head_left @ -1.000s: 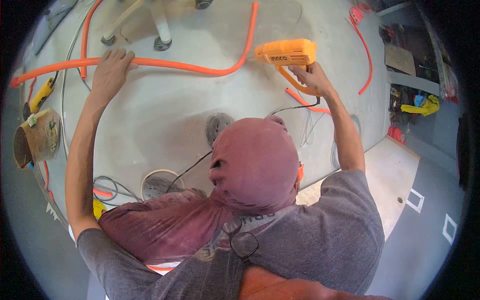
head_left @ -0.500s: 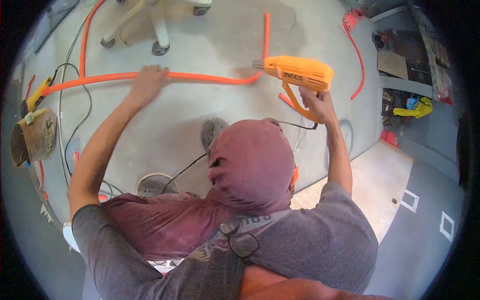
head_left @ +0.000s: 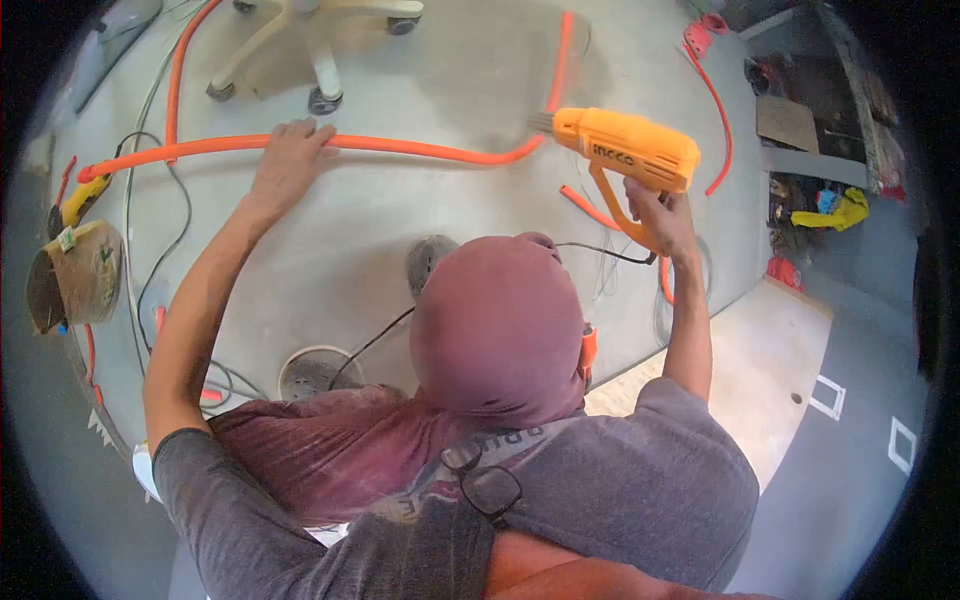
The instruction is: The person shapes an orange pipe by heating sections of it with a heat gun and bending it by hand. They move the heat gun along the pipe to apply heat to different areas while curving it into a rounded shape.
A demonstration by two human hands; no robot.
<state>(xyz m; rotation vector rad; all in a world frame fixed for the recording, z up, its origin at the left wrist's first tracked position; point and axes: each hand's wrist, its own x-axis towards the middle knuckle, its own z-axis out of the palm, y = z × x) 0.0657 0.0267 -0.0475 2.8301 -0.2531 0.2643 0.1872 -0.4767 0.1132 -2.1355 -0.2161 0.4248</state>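
Observation:
My left hand (head_left: 290, 165) is closed around a long orange plastic pipe (head_left: 420, 149), holding its straight run above the floor. To the right the pipe bends, and its blurred far length points away from me. My right hand (head_left: 660, 212) grips the handle of a yellow heat gun (head_left: 635, 145) marked INGCO. The gun's metal nozzle (head_left: 541, 122) points left, close to the bend. A black cord (head_left: 605, 250) runs from the base of its handle. My bent knee in maroon trousers (head_left: 500, 330) covers part of the floor.
A chair's wheeled base (head_left: 315, 45) stands at the top. At the left are a yellow-handled tool (head_left: 85, 198), a cut brown container (head_left: 85, 275) and loose cables. Orange pipe offcuts (head_left: 588, 206) lie about. Shelves (head_left: 815, 165) with a yellow cloth (head_left: 835, 212) stand at the right.
The heat gun in my right hand has moved right. The pipe's bend and far length have shifted right as well. My left hand keeps its hold, and the view has shifted slightly.

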